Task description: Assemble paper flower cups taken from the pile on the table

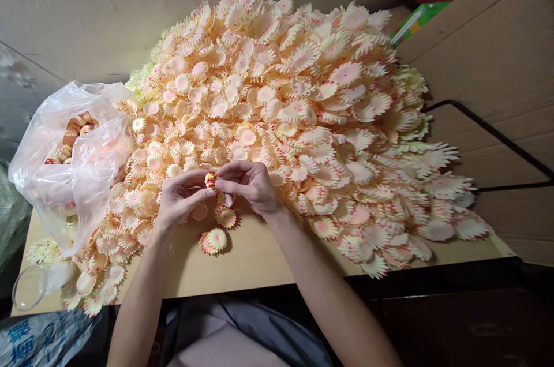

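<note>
Between the fingertips of both hands is a small yellow-and-red roll of artificial flower petals (210, 180). My left hand (182, 197) pinches it from the left, thumb and fingers closed. From the other side my right hand (251, 188) grips it, its fingers curled together. Just below the hands, a few loose petal discs (217, 239) with notched edges lie on the wooden table (229, 277). A huge heap of pale pink and cream petal discs (294, 113) rises right behind the hands, some of it hidden by them.
To the left, a translucent plastic bag (93, 165) holds several small petal rolls (78, 130). A clear round cup (29, 288) lies at the front left corner. Cardboard (485, 67) and a black metal bar (502, 133) stand on the right; a wall (108, 9) is behind.
</note>
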A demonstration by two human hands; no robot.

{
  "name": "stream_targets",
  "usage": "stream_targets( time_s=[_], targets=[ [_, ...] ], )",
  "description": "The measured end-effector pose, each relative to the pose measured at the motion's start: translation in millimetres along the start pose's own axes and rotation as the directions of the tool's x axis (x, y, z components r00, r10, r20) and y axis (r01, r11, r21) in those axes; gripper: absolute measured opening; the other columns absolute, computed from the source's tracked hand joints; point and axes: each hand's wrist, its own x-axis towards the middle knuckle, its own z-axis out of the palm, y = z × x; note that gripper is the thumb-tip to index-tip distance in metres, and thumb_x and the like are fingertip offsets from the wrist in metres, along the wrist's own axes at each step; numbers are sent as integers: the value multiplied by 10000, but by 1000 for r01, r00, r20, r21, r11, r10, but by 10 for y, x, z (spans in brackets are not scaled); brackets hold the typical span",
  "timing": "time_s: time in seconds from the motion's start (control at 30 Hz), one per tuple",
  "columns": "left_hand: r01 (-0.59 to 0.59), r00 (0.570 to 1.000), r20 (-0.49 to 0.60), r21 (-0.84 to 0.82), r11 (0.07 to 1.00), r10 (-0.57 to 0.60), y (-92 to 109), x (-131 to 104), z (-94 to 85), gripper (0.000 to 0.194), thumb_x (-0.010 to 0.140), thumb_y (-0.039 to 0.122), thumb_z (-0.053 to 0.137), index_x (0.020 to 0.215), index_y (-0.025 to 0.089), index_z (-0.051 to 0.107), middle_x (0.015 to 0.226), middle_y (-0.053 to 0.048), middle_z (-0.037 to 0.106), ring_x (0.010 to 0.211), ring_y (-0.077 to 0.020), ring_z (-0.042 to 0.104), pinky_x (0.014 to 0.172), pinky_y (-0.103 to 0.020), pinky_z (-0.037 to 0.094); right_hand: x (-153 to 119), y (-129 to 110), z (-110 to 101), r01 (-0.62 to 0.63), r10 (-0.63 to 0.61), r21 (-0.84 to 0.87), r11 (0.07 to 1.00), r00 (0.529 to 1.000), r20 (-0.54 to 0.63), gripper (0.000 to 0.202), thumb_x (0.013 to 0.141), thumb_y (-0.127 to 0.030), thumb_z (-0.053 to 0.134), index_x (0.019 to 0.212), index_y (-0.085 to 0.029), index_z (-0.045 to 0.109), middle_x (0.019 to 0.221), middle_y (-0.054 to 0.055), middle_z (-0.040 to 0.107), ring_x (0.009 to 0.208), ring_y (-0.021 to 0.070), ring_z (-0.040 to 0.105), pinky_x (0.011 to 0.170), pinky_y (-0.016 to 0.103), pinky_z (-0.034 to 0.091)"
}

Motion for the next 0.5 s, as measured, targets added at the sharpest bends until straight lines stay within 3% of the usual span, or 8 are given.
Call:
stream_targets(
  time_s=[0.5],
  targets=[
    [44,999,-4,-29,999,-44,2,-1,14,310,690,271,839,975,178,763,921,-71,781,816,-184,732,762,-282,598,4,-15,18,12,-13,-27,1000,999,-47,204,623,-253,857,752,-171,723,672,11,734,363,92,560,371,214,497]
  ],
)
